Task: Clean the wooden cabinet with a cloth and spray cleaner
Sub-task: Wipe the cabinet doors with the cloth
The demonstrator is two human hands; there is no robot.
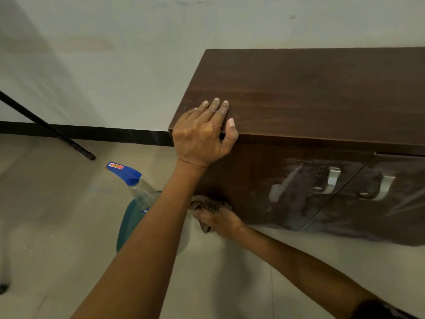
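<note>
Blue-triggered and clear-bodied, a plastic spray bottle (138,187) stands at the left by a teal mesh basket (130,223) on the floor, with neither hand touching it. Next, the left hand (202,134) keeps a wide grip: its straight fingers lie flat on the top of the dark brown wooden cabinet (310,93) at its near left corner, thumb against the front edge. Below it, the right hand (223,222) has its grip closed round a bunched brown patterned cloth (207,204), pressed low against the cabinet's front, left of the silver handles (332,180).
</note>
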